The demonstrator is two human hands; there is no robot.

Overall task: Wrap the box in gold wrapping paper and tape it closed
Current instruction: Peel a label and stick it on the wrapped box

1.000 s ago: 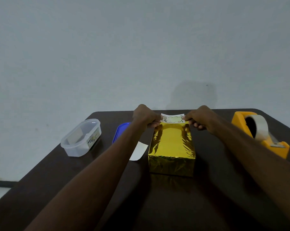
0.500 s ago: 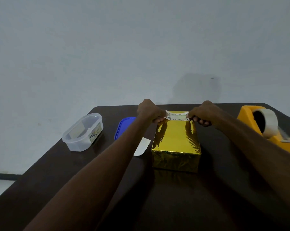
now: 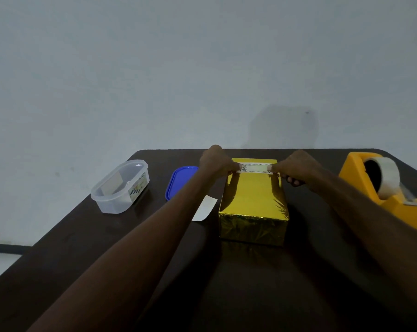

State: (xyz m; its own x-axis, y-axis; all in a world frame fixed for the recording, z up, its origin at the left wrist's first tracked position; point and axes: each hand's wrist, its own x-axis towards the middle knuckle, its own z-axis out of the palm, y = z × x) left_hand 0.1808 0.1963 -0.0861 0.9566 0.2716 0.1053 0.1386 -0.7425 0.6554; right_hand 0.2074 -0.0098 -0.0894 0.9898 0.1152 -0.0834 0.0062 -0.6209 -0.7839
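I see bare table [image 3: 226, 283] at 6 o'clock of gold box [image 3: 253, 207]. Tape dispenser [image 3: 384, 188] blocks 3 o'clock; blue lid [image 3: 178, 180], paper slip [image 3: 205, 208], clear tub [image 3: 121, 185] crowd 9 o'clock.

On the dark tabletop [image 3: 59, 248], a clear plastic tub [image 3: 120, 186] with a printed label on its side stands at the far left. Just to its right a blue lid [image 3: 178, 182] lies flat, and a white slip of paper [image 3: 206, 208] lies near that lid's near edge.
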